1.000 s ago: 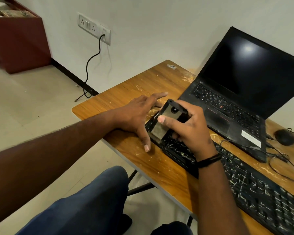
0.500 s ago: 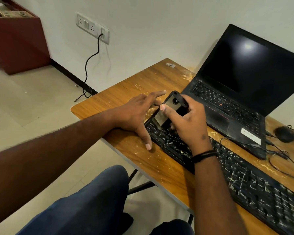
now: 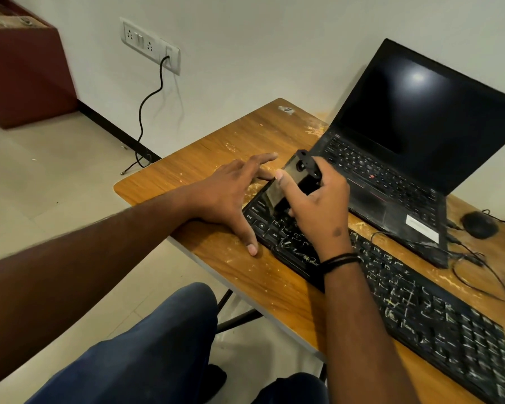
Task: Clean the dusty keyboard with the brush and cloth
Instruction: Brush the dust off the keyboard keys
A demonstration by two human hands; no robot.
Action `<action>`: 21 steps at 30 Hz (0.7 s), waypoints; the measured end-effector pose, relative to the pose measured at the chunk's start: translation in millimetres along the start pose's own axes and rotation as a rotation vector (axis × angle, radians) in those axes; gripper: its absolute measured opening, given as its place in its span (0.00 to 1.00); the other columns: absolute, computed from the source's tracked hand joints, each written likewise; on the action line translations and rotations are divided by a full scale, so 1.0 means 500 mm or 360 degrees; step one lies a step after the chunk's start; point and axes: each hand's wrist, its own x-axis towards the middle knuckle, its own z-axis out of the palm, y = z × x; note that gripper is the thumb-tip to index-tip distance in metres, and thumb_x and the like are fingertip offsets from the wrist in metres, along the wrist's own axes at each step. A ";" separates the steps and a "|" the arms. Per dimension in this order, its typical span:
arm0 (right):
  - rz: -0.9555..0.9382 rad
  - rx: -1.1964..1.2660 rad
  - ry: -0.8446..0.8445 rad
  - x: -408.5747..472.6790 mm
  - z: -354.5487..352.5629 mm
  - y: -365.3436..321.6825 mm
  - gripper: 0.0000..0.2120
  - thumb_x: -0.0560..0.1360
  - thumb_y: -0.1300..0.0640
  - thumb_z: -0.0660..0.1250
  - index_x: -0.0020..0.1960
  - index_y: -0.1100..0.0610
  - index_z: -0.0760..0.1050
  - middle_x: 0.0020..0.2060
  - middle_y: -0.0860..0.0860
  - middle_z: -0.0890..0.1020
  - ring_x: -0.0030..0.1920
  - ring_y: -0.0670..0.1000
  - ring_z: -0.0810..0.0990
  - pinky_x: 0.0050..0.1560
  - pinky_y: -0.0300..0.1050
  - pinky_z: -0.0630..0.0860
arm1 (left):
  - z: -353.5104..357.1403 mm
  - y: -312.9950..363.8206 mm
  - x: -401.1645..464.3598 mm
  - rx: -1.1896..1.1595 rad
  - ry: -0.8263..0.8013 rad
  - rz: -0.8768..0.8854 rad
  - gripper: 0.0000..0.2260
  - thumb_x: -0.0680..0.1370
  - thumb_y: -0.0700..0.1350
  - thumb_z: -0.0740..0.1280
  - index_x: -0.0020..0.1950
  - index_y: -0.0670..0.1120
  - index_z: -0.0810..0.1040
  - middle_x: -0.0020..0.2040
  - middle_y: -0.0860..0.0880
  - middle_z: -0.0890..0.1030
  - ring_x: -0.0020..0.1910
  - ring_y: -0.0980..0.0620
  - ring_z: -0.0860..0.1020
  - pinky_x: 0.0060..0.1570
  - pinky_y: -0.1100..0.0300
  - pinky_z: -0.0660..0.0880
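Note:
A black keyboard (image 3: 414, 304), streaked with pale dust, lies diagonally across the wooden table (image 3: 225, 147). My right hand (image 3: 318, 205) is shut on a wide flat brush (image 3: 292, 182) with a black handle and metal band. Its bristles press down on the keyboard's left end. My left hand (image 3: 231, 193) lies flat on the table with fingers spread, its thumb against the keyboard's left edge. No cloth is in view.
An open black laptop (image 3: 405, 158) stands behind the keyboard. A black mouse (image 3: 478, 224) and its cables lie at the right. Dust is scattered over the table. A wall socket (image 3: 149, 45) with a plugged cable and a dark red cabinet (image 3: 24, 74) are at the left.
The brush has swept a little away from me along the keyboard's left end, uncovering the corner keys. My left hand has stayed in place.

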 end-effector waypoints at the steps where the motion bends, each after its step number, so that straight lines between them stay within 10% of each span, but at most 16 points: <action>1: 0.0014 0.0113 -0.0118 -0.002 -0.002 -0.002 0.07 0.75 0.53 0.74 0.48 0.47 0.76 0.39 0.49 0.82 0.34 0.49 0.81 0.30 0.42 0.76 | 0.000 -0.001 0.000 -0.0007 0.0000 -0.0003 0.68 0.55 0.56 0.86 0.81 0.59 0.42 0.79 0.53 0.60 0.71 0.58 0.54 0.68 0.55 0.54; 4: 0.0042 0.0226 -0.0395 -0.006 0.005 -0.007 0.07 0.75 0.57 0.75 0.48 0.53 0.78 0.36 0.48 0.81 0.30 0.45 0.78 0.28 0.36 0.72 | 0.001 -0.005 0.001 -0.0008 0.0004 -0.0007 0.68 0.54 0.58 0.86 0.81 0.59 0.42 0.78 0.50 0.60 0.76 0.51 0.56 0.71 0.51 0.56; 10: -0.0016 -0.0313 0.0255 0.010 0.013 0.006 0.09 0.75 0.48 0.72 0.50 0.49 0.74 0.42 0.49 0.82 0.42 0.50 0.81 0.40 0.41 0.79 | 0.005 -0.005 0.003 0.0011 0.0012 0.0013 0.68 0.55 0.58 0.86 0.81 0.59 0.41 0.79 0.54 0.60 0.76 0.53 0.55 0.68 0.56 0.54; 16: 0.0108 0.0105 -0.0281 -0.002 -0.003 -0.009 0.05 0.76 0.58 0.72 0.46 0.58 0.77 0.38 0.59 0.81 0.29 0.48 0.79 0.24 0.38 0.71 | 0.001 -0.008 0.002 0.0007 -0.0010 0.0014 0.68 0.54 0.59 0.85 0.81 0.60 0.41 0.78 0.53 0.61 0.73 0.57 0.55 0.68 0.55 0.54; 21: 0.0186 -0.0120 0.0256 0.017 0.009 0.014 0.08 0.73 0.50 0.71 0.48 0.53 0.75 0.39 0.49 0.81 0.39 0.53 0.83 0.34 0.54 0.82 | 0.003 -0.012 0.005 0.0034 -0.0009 0.0035 0.68 0.54 0.62 0.84 0.80 0.60 0.41 0.77 0.56 0.62 0.70 0.62 0.54 0.70 0.56 0.52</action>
